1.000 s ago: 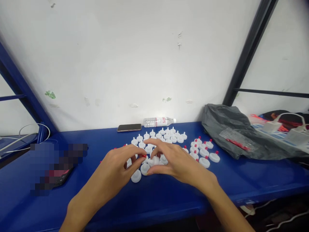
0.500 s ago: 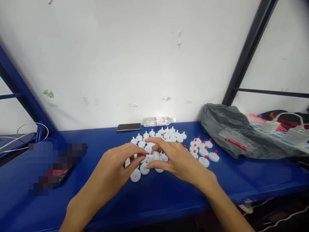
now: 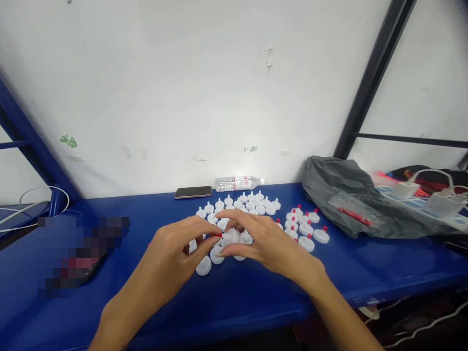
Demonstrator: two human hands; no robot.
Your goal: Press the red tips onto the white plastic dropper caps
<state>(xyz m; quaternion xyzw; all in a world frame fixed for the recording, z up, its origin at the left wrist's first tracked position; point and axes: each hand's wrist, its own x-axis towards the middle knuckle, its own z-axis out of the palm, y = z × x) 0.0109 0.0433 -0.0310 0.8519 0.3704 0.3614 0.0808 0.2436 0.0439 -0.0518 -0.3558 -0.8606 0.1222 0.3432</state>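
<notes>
My left hand (image 3: pixel 179 248) pinches a small red tip cap (image 3: pixel 218 235) between thumb and fingertips. My right hand (image 3: pixel 261 239) grips a white nozzle lid (image 3: pixel 232 238), turned on its side so that its spout points left at the red cap. Spout and cap meet or nearly meet; the fingers partly cover the contact. Under and behind both hands stand many white nozzle lids (image 3: pixel 204 265) with bare spouts. To the right is a group of white lids with red tips (image 3: pixel 306 243).
A phone (image 3: pixel 193 192) and a clear plastic bottle (image 3: pixel 239 183) lie by the wall. On the right, a dark grey plastic bag (image 3: pixel 336 195) carries a clear bag of red pieces (image 3: pixel 354 215). A power strip (image 3: pixel 438 207) with plugs stands beyond. A blurred-out object (image 3: pixel 84 258) lies left.
The white lid's spout has come closer to the red cap, and less of the spout shows between the hands. The whole view has shifted slightly.
</notes>
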